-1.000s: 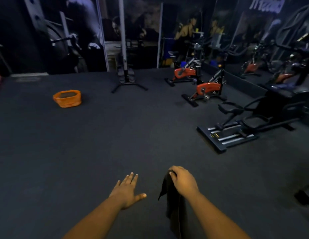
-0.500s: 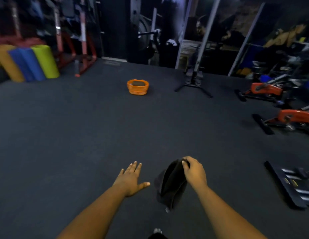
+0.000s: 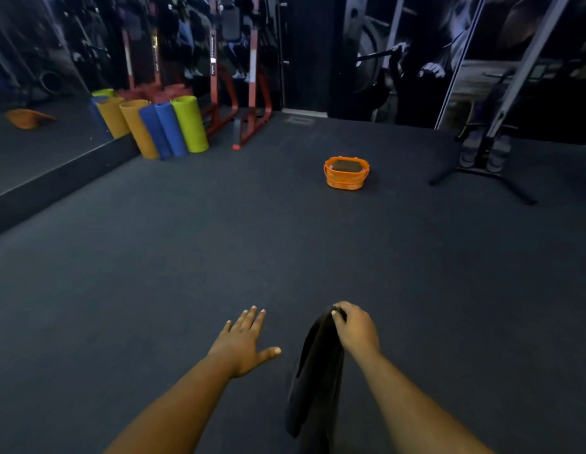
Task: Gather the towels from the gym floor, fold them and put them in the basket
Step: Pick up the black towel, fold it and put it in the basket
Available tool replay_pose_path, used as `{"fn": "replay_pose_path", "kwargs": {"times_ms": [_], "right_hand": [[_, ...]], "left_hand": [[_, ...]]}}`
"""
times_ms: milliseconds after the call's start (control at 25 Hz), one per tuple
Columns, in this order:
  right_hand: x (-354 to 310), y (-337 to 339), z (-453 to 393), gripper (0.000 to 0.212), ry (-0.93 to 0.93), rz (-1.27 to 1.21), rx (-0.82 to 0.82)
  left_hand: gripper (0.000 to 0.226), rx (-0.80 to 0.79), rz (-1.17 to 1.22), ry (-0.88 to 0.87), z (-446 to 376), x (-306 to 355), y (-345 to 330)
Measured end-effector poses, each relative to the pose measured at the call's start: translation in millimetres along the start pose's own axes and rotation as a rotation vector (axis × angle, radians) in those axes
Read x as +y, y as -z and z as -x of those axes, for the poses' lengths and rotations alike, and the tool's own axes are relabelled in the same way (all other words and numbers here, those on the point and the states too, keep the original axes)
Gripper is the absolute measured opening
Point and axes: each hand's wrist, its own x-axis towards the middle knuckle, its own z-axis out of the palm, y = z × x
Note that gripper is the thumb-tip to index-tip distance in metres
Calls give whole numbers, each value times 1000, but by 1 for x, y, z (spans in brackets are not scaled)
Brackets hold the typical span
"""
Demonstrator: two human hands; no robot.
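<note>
The right hand [image 3: 355, 329] is closed on a dark towel [image 3: 312, 375] that hangs down; the left hand [image 3: 244, 342] is spread and empty; the view has turned left, so the orange basket [image 3: 346, 178] now lies straight ahead, well apart; carrying seems next.

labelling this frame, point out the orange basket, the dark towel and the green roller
orange basket [image 3: 346, 181], head view, front wall
dark towel [image 3: 317, 371], head view, middle of the hanging cloth
green roller [image 3: 190, 124], head view, side of the tube
</note>
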Motion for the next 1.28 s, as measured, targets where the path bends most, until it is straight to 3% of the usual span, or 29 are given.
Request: {"fn": "replay_pose_path", "kwargs": {"times_ms": [200, 360, 640, 960, 1280], "right_hand": [[-41, -28, -112, 19, 26, 54, -60], [-77, -51, -203, 20, 16, 72, -14], [-142, -47, -357, 20, -53, 122, 75], [-143, -22, -567, 22, -33, 44, 162], [-135, 19, -769, 16, 27, 15, 134]], "left_hand": [[129, -31, 36, 39, -91, -51, 32], [131, -28, 88, 24, -187, -100, 70], [132, -16, 42, -109, -340, -154, 189], [129, 12, -12, -144, -545, -146, 294], [129, 19, -25, -151, -716, -114, 385]]}}
